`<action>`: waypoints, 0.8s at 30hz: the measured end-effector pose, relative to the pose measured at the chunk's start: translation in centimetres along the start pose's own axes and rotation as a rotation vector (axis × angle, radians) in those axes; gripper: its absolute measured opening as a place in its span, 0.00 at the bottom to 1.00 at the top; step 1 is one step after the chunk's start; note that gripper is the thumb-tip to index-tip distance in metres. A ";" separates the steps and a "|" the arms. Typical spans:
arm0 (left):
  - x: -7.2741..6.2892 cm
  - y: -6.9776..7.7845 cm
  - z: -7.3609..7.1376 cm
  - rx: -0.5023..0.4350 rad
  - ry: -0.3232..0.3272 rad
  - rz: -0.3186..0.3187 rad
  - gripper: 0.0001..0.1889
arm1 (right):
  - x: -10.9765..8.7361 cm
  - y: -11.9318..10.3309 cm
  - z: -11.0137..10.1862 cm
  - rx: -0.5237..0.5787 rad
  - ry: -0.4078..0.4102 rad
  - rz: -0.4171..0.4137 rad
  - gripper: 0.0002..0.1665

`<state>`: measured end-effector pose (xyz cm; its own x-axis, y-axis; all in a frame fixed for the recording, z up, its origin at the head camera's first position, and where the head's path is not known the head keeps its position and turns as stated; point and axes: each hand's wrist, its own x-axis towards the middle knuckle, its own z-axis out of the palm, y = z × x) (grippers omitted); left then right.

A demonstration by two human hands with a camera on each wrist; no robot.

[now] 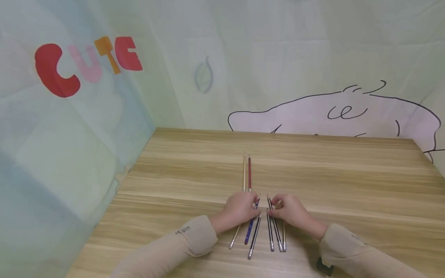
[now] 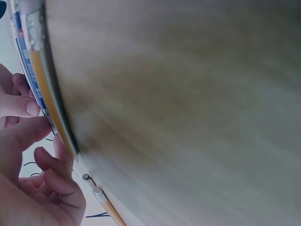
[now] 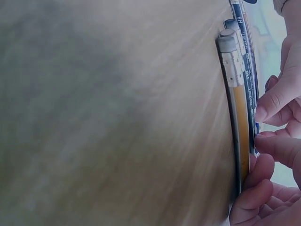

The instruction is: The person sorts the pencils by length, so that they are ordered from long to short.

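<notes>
My left hand [image 1: 240,208] rests low over the table with thumb and index finger apart. Their tips are right at the pointed ends of a blue pencil [image 1: 248,232] and a black pencil [image 1: 254,238]. A yellow pencil [image 1: 235,238] lies partly beneath this hand. Opposite it, my right hand [image 1: 291,210] has thumb and index tip at the upper ends of two black pencils, an inner one [image 1: 270,233] and an outer one [image 1: 277,234]. Another yellow pencil [image 1: 284,237] lies partly under that hand. Silver ferrules and erasers show in the right wrist view on the nearest pencil [image 3: 240,108].
Farther up the wood-grain table [image 1: 330,166] lie a yellow pencil [image 1: 244,172] and a red pencil [image 1: 249,173], side by side. A printed cloth [image 1: 278,58] hangs behind the table and at its left. A small dark object [image 1: 324,267] shows under the right sleeve.
</notes>
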<state>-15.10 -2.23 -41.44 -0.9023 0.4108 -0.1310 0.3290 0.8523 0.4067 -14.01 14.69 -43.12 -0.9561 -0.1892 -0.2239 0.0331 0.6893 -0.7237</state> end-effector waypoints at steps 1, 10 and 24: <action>0.0 0.0 0.0 0.003 0.000 -0.001 0.12 | 0.0 0.0 0.0 -0.003 0.001 -0.003 0.16; 0.4 0.1 0.1 -0.040 -0.031 -0.059 0.10 | 0.0 0.0 0.0 -0.014 0.010 -0.002 0.15; 0.4 0.2 -0.1 -0.046 -0.035 -0.063 0.10 | 0.0 -0.5 0.3 -0.037 0.053 0.010 0.14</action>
<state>-15.43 -1.92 -41.33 -0.9102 0.3685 -0.1888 0.2580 0.8614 0.4376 -13.93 14.13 -42.96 -0.9699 -0.1451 -0.1954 0.0332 0.7163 -0.6970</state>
